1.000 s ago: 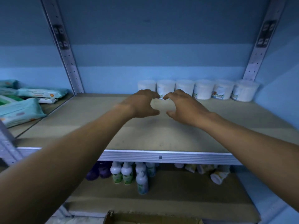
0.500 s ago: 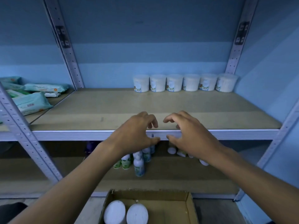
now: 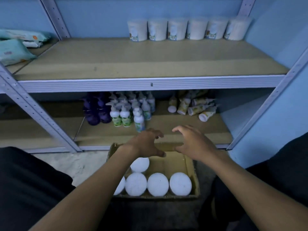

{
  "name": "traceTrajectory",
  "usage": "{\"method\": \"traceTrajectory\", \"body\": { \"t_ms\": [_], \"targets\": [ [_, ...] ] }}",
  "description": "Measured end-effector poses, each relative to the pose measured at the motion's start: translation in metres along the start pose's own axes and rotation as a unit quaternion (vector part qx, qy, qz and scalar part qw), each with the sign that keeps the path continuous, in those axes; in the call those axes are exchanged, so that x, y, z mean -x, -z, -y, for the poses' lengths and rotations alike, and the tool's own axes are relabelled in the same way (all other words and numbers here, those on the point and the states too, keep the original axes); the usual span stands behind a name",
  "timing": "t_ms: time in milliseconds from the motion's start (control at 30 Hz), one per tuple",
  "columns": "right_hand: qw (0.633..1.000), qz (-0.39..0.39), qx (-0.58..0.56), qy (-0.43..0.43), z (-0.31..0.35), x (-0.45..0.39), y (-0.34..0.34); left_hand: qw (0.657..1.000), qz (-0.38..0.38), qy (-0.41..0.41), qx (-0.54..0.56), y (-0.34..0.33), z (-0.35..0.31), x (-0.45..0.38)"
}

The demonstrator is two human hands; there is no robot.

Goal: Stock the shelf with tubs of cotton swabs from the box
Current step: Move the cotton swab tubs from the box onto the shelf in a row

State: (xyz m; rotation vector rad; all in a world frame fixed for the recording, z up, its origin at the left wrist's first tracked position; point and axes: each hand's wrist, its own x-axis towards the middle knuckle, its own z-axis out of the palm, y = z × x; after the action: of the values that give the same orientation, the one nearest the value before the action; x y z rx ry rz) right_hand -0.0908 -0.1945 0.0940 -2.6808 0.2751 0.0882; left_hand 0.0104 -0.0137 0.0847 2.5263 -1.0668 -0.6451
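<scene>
A cardboard box (image 3: 194,172) sits on the floor in front of the shelving and holds several white-lidded tubs of cotton swabs (image 3: 157,184), seen from above. My left hand (image 3: 146,144) and my right hand (image 3: 194,143) hover side by side above the box's far end, fingers loosely curved and holding nothing. One tub (image 3: 139,164) lies just under my left hand. A row of several tubs (image 3: 189,30) stands at the back right of the upper shelf (image 3: 150,85).
Pump bottles (image 3: 126,112), purple ones beside them and toppled tubes (image 3: 193,106) fill the lower shelf. Wipe packs (image 3: 13,50) lie on the neighbouring shelf at left. Slanted metal uprights (image 3: 33,110) frame the bay; a blue wall stands at right.
Both hands have come back off the upper shelf and dropped down to just above the box. The view has tilted down, bringing the box's tubs into sight.
</scene>
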Motion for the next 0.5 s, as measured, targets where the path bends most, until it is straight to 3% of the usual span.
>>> {"method": "traceTrajectory", "body": {
  "t_ms": [267, 500],
  "targets": [
    [0.991, 0.109, 0.021, -0.076, -0.022, 0.018, -0.073, 0.993, 0.068, 0.090, 0.017, -0.083, 0.024, -0.005],
    [0.976, 0.173, 0.048, -0.119, -0.043, 0.025, -0.114, 0.989, 0.113, 0.089, -0.029, -0.132, 0.032, -0.007]
  ]
}}
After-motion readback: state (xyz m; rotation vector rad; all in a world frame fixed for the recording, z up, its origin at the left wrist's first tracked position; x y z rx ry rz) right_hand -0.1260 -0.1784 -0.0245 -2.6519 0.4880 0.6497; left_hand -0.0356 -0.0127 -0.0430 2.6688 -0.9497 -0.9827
